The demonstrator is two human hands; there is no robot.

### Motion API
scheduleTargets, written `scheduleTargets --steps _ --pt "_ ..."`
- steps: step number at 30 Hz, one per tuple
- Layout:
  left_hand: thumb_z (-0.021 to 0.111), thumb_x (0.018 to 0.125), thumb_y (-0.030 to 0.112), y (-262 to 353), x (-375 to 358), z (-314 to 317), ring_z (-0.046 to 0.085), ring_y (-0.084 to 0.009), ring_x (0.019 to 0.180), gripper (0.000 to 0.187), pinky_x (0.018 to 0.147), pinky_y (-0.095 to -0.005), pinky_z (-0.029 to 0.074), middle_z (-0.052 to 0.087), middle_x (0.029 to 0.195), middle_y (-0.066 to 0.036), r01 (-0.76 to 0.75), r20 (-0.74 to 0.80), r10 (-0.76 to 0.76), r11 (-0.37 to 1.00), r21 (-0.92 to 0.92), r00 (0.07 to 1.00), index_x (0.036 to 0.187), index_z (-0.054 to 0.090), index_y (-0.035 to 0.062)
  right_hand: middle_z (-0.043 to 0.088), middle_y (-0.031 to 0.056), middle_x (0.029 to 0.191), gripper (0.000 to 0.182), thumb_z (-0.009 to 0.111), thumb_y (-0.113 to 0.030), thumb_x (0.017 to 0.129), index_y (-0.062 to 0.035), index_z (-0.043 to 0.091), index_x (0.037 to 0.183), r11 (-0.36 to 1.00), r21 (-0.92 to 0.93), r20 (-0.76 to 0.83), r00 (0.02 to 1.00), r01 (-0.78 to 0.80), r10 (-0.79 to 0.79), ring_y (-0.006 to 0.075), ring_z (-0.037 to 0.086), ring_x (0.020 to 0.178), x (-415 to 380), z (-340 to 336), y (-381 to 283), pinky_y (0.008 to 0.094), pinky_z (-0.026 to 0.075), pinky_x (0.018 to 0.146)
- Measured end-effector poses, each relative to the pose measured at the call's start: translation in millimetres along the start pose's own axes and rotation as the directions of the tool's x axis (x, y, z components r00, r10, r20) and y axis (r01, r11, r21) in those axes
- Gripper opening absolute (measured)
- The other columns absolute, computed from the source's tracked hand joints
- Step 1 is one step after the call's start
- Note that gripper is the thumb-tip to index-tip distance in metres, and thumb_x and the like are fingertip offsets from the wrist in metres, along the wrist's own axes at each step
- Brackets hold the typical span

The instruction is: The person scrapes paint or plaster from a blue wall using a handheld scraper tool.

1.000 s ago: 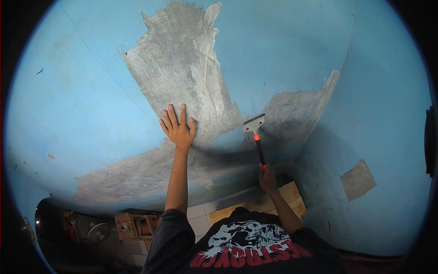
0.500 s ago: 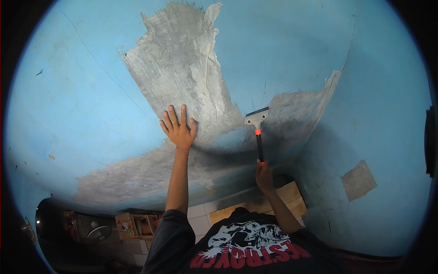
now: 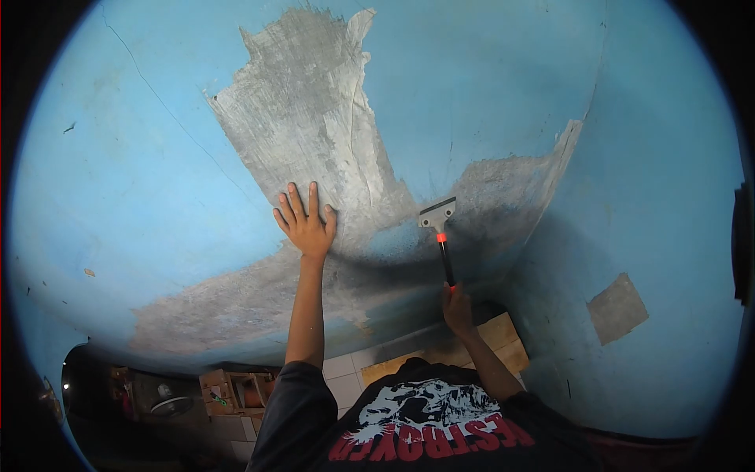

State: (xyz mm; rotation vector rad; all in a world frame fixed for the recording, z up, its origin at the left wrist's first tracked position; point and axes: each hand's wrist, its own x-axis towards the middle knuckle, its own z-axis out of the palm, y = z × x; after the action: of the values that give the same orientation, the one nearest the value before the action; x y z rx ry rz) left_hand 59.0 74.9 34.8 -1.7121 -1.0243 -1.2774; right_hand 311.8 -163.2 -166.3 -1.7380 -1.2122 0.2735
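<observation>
My left hand lies flat with fingers spread on the wall, at the lower part of a bare grey patch where the blue paint is gone. A long-handled scraper with a wide metal head and a black-and-orange handle is in my right hand, fingers wrapped round the lower end. The scraper's head is at the wall, near the edge between blue paint and bare grey surface; whether the blade touches cannot be told. Ragged, pale torn edges run down the right side of the patch.
A wall corner runs down at the right, with a small square bare patch beyond it. Below stand a wooden shelf unit and a fan. Tan boards lie by the wall on the white floor tiles.
The scraper and my right hand have moved slightly down the wall, the head shifting a little left. My left hand stays in place on the wall.
</observation>
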Motion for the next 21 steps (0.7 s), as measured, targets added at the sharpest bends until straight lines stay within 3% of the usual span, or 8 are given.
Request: scheduleTargets --steps 6,11,13,16,19,21 --pt "0.056 0.096 0.037 2.8 1.3 -3.9 0.023 -0.0365 0.155 0.053 0.125 -0.0545 0.008 0.036 0.164 -0.016 0.015 0.045 -0.015 1.0 0.001 0.999 0.147 0.058 0.0209 0.061 0.0258 0.064 0.035 0.054 -0.034 0.106 -0.001 0.051 0.096 0.997 0.04 -0.1 0.993 0.065 -0.061 0.0509 0.063 0.065 25.1 -2.7 -45.3 0.0567 0.046 0.049" --pt "0.058 0.098 0.041 5.7 4.3 -11.2 0.016 -0.0373 0.157 0.058 0.124 -0.0566 0.005 0.028 0.168 -0.016 0.036 0.122 -0.03 0.998 -0.045 0.992 0.152 0.052 0.0215 0.06 0.0246 0.063 0.033 0.055 -0.032 0.106 -0.0012 0.051 0.095 0.999 -0.019 -0.025 0.999 0.031 -0.032 0.0502 0.063 0.065 2.3 0.1 -9.1 0.0559 0.045 0.05" --pt "0.058 0.099 0.047 7.9 3.7 -14.8 0.007 -0.0382 0.158 0.064 0.123 -0.0588 0.0 0.019 0.17 -0.017 0.07 0.189 -0.055 0.995 -0.078 0.981 0.156 0.046 0.0217 0.06 0.0237 0.063 0.032 0.055 -0.031 0.106 -0.0012 0.051 0.095 0.998 -0.04 -0.014 0.999 0.047 -0.047 0.0501 0.063 0.065 9.3 1.0 -11.8 0.0559 0.045 0.05" --pt "0.057 0.1 0.053 12.4 4.4 -21.7 -0.002 -0.0386 0.158 0.07 0.121 -0.0614 -0.006 0.009 0.172 -0.017 0.114 0.286 -0.09 0.991 -0.068 0.954 0.159 0.04 0.0212 0.06 0.0222 0.064 0.032 0.055 -0.032 0.106 -0.0017 0.051 0.096 0.986 0.089 -0.087 0.987 0.141 -0.133 0.049 0.063 0.065 31.0 -9.5 -54.6 0.0539 0.044 0.05" --pt "0.058 0.099 0.055 9.7 1.8 -26.8 -0.009 -0.0407 0.157 0.073 0.119 -0.0638 -0.009 0.002 0.172 -0.019 0.137 0.37 -0.09 0.985 -0.101 0.924 0.161 0.036 0.0204 0.059 0.0221 0.066 0.032 0.055 -0.033 0.106 -0.0022 0.052 0.098 0.975 0.205 -0.071 0.995 0.089 -0.076 0.0483 0.063 0.067 37.4 -15.1 -66.8 0.0519 0.045 0.053" --pt "0.058 0.099 0.055 11.9 -3.8 -27.9 -0.011 -0.0449 0.156 0.077 0.118 -0.0656 -0.011 -0.001 0.171 -0.023 0.149 0.399 -0.101 0.985 -0.092 0.911 0.161 0.034 0.0168 0.059 0.0237 0.068 0.034 0.054 -0.035 0.107 -0.0018 0.053 0.1 0.906 0.421 0.067 0.997 -0.054 0.029 0.0493 0.063 0.071 33.2 -20.9 -56.7 0.0516 0.045 0.058"
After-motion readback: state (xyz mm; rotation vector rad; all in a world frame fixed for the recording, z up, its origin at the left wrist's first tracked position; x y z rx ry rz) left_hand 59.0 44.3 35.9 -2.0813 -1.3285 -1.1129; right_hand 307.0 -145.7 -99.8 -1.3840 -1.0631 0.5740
